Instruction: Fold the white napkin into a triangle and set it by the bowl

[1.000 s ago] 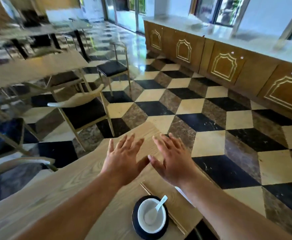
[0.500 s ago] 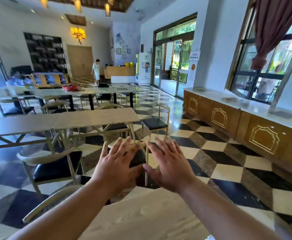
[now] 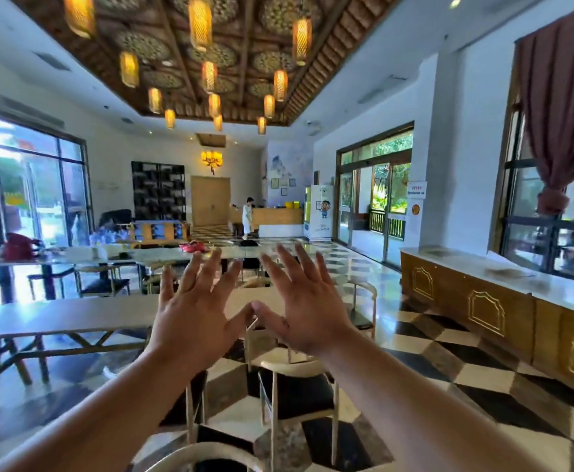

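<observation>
My left hand (image 3: 197, 315) and my right hand (image 3: 304, 310) are raised in front of me at chest height, backs toward the camera, fingers spread, thumb tips touching. Both hands hold nothing. The view looks out across a dining hall. Neither the white napkin nor the bowl is in view, and the table they were on is below the frame.
Chairs with dark seats (image 3: 297, 396) stand just ahead on the checkered floor (image 3: 483, 386). Long tables (image 3: 57, 318) run to the left. A wooden sideboard (image 3: 503, 301) lines the right wall. A person (image 3: 247, 218) stands far off by a counter.
The camera has tilted up from the table to the room, so the bowl, spoon and chopsticks have dropped out of view. Both hands have risen and their fingers have spread wider.
</observation>
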Tool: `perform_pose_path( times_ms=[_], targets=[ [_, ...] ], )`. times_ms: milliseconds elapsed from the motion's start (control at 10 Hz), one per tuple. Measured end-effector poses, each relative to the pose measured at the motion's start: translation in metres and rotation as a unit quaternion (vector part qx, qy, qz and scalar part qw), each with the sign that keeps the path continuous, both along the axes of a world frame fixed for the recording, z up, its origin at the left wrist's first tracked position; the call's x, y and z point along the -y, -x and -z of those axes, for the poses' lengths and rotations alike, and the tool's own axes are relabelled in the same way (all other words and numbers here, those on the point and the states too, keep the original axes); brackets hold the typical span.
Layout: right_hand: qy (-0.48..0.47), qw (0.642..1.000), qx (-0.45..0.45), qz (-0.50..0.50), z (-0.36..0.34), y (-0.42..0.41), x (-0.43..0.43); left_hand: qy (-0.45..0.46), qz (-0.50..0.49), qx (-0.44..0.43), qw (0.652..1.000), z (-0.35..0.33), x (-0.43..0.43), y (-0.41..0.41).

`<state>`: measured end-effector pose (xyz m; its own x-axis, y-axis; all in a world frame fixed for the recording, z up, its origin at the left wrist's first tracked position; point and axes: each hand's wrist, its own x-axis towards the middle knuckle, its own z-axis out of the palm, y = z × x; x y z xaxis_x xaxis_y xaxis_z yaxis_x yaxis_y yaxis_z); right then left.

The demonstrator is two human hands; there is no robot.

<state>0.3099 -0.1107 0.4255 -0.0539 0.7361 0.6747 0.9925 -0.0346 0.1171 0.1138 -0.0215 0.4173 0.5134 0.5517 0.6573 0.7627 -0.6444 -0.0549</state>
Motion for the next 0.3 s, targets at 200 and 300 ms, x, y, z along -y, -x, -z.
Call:
perform_pose_path(
  times_ms=[200,300],
  targets=[
    [-0.074,0.996,0.034,-0.032,-0.052,0.033,-0.009,-0.049,-0.025,0.017,0.998,-0.044,0.0,0.041],
    [-0.096,0.994,0.044,-0.03,-0.073,0.045,-0.008,-0.055,-0.036,0.03,0.997,-0.065,0.006,0.052]
  ],
)
